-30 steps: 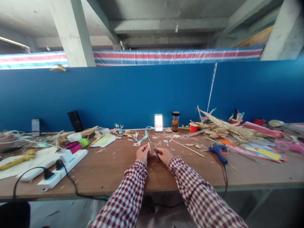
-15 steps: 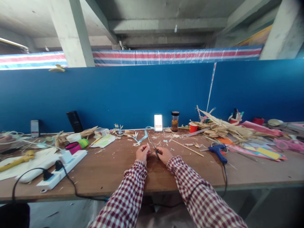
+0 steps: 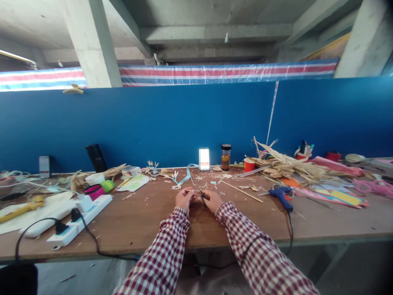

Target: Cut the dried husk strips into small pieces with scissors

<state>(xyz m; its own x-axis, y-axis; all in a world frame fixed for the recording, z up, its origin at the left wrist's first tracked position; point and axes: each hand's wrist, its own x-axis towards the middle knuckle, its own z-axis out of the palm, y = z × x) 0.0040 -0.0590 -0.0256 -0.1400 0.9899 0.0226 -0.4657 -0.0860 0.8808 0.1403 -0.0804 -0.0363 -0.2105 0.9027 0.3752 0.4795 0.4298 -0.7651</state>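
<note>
My right hand (image 3: 212, 200) is closed around the dark handles of a pair of scissors (image 3: 202, 197), whose blades point up and away from me. Close beside it on the left, my left hand (image 3: 184, 199) is pinched, fingertips together. Whatever lies in that pinch is too small to make out. Just beyond my hands, a light blue ribbon (image 3: 184, 179) curls on the brown table (image 3: 147, 221). Pale scraps and thin slivers are scattered around it. A small piece with pale pointed leaves (image 3: 175, 178) lies to the left of the ribbon.
At right lie a blue glue gun (image 3: 281, 197), a thin stick (image 3: 242, 191) and a heap of dried husks (image 3: 285, 166). A lidded jar (image 3: 225, 159) stands at the back. On the left are a white power strip (image 3: 81, 221) with cords and a yellow hammer-like tool (image 3: 23, 208).
My hands stay almost in place; the left fingers have shifted slightly. At the far left edge, another person's hand has moved a little.
</note>
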